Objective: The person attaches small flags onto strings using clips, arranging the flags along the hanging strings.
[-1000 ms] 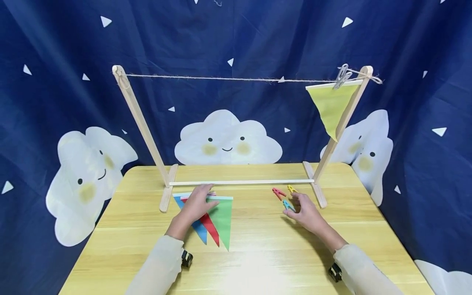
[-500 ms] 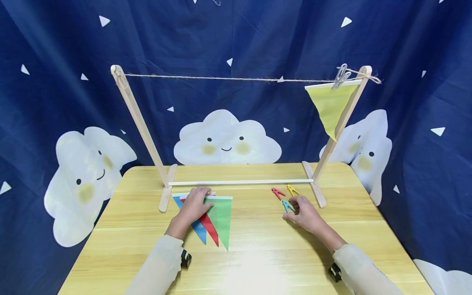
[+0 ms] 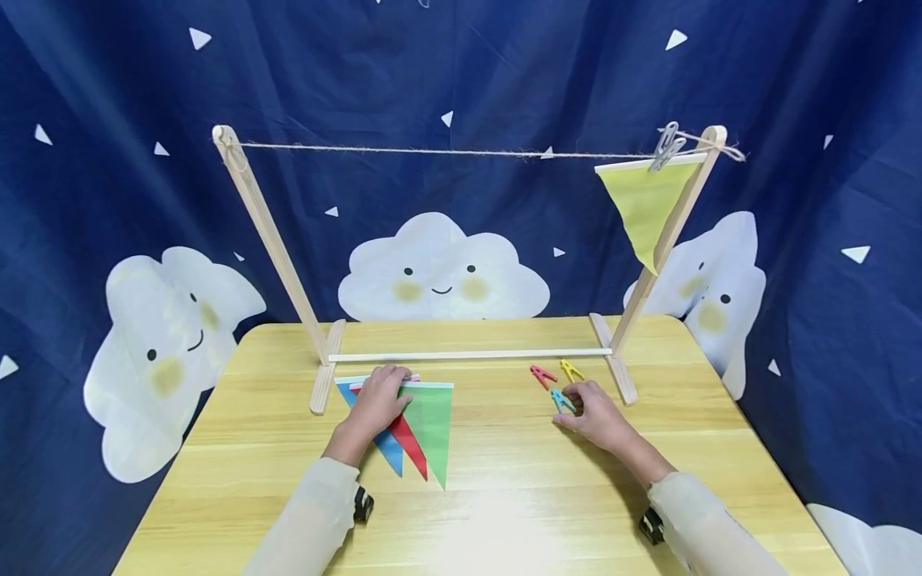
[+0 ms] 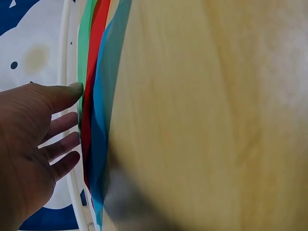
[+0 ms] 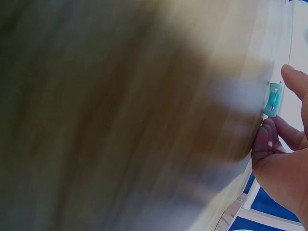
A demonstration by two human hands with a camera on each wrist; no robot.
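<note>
My left hand rests over a fanned stack of pennants, fingers extended across the white top strips. The green pennant lies uppermost on the right, beside the red pennant and the blue pennant. A bit of pink shows by the fingertips. My right hand is at a light blue clothespin, thumb on the near side and fingers on the far side. In the right wrist view the thumb stands apart from the blue clothespin, with the other fingers partly curled just below it.
A red clothespin and a yellow clothespin lie beyond the right hand. Behind stands a wooden frame with a string across its top. A yellow pennant hangs there from a grey clip.
My right fingers have drawn back from beside the yellow clothespin to the blue one, uncovering the yellow. My left hand has shifted slightly left over the pennants.
</note>
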